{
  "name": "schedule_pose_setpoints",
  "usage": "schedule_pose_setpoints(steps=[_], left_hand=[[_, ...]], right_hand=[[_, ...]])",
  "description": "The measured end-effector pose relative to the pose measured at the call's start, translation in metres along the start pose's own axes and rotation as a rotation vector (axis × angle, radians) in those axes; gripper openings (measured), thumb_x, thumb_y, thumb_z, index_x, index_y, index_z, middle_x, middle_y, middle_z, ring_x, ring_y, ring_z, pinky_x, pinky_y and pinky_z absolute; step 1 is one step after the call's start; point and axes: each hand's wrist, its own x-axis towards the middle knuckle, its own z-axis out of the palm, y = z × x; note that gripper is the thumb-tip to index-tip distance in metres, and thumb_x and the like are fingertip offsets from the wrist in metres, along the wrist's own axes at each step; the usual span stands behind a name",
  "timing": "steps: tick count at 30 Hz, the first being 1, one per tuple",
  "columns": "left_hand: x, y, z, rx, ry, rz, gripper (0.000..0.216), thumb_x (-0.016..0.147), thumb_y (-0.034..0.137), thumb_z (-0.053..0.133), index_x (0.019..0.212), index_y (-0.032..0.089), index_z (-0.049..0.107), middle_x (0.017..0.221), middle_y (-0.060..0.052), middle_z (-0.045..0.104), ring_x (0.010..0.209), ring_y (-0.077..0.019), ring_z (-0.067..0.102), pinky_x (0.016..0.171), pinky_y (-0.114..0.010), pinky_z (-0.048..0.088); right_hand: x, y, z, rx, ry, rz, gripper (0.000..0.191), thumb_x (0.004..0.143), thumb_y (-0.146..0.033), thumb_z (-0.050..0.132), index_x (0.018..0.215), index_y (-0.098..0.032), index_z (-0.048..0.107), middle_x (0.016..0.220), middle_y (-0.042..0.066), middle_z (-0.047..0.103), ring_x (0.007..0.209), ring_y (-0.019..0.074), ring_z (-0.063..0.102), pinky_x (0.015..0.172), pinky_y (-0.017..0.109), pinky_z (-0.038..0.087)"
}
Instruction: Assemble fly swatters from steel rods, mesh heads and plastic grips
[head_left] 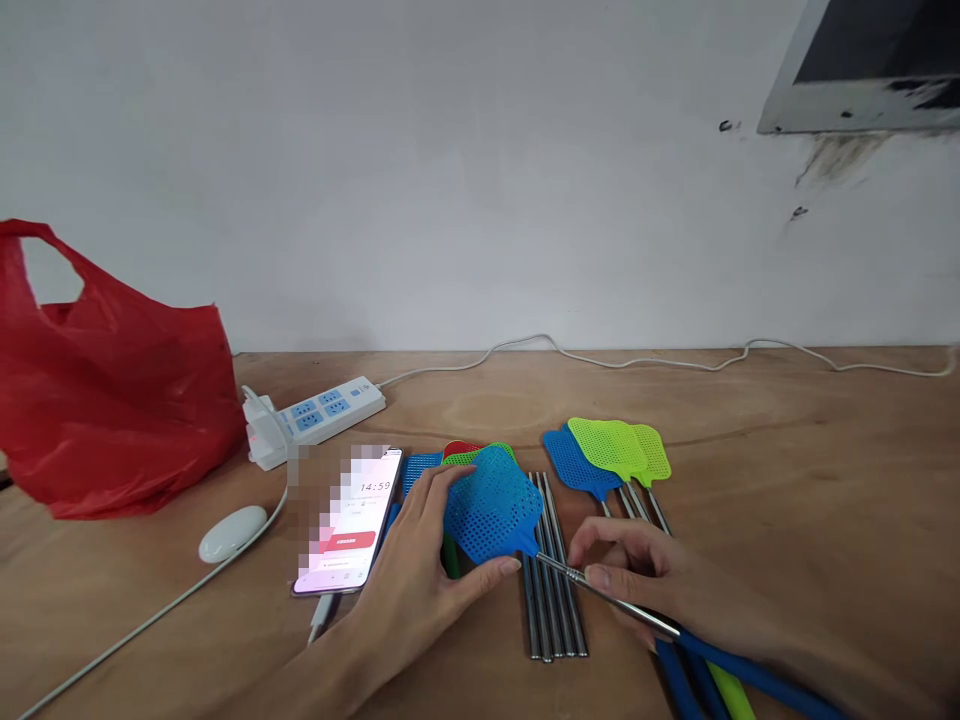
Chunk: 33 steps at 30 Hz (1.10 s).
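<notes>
A blue fly swatter is held slantwise above the table, its perforated head up and its telescopic metal shaft running down right to a blue handle. My left hand grips the head's edges, fingers at the upper left and thumb below near the neck. My right hand pinches the shaft between thumb and fingers at a joint. Beneath the swatter lie several metal tubes side by side. To the right, partly behind my right hand, lie a blue swatter and yellow-green swatters.
More swatter heads, including a red one, lie partly hidden behind my left hand. A lit phone with a cable sits at left. Beyond it are a power strip, a white mouse-shaped object and a red plastic bag. A wall backs the table.
</notes>
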Motion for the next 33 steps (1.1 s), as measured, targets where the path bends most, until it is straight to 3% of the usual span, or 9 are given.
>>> schedule_pose_setpoints(steps=[8,14,24,28,33], left_hand=[[0.001,-0.002,-0.001,-0.096,0.089,-0.004,0.071,0.079,0.051,0.078,0.135,0.030,0.039,0.135,-0.010,0.052,0.122,-0.0337,0.052,0.098,-0.051,0.047],[0.007,-0.002,-0.004,-0.476,0.244,-0.167,0.042,0.093,0.040,0.061,0.131,0.026,0.050,0.119,-0.008,0.061,0.110,-0.0272,0.062,0.087,-0.040,0.056],[0.006,-0.005,-0.001,-0.556,0.100,-0.254,0.045,0.090,0.042,0.064,0.131,0.025,0.055,0.128,-0.010,0.065,0.115,-0.0295,0.063,0.097,-0.045,0.055],[0.005,-0.012,0.000,-0.539,0.087,-0.347,0.056,0.085,0.049,0.066,0.135,0.024,0.054,0.138,-0.011,0.060,0.128,-0.0335,0.055,0.106,-0.048,0.049],[0.002,-0.017,0.003,-0.539,-0.003,-0.466,0.074,0.084,0.057,0.064,0.145,0.021,0.043,0.150,-0.014,0.048,0.138,-0.0351,0.043,0.112,-0.052,0.040]], right_hand=[[0.002,0.002,0.002,0.005,0.018,-0.011,0.044,0.081,-0.064,0.063,0.091,-0.021,0.055,0.047,-0.010,0.045,0.041,0.0075,0.033,0.042,0.021,0.023],[0.005,0.003,0.001,0.008,0.049,-0.021,0.043,0.083,-0.062,0.062,0.093,-0.021,0.054,0.045,-0.011,0.045,0.039,0.0075,0.035,0.041,0.020,0.024],[0.008,0.012,-0.005,0.009,0.048,-0.055,0.042,0.084,-0.061,0.061,0.091,-0.020,0.053,0.044,-0.010,0.049,0.036,0.0065,0.033,0.039,0.020,0.023],[0.007,0.012,-0.005,0.025,0.043,-0.049,0.041,0.083,-0.059,0.064,0.090,-0.021,0.054,0.046,-0.010,0.049,0.036,0.0067,0.035,0.039,0.020,0.026],[0.005,0.012,-0.004,0.053,0.035,-0.063,0.039,0.084,-0.058,0.065,0.089,-0.021,0.053,0.045,-0.011,0.048,0.037,0.0063,0.034,0.039,0.019,0.026]])
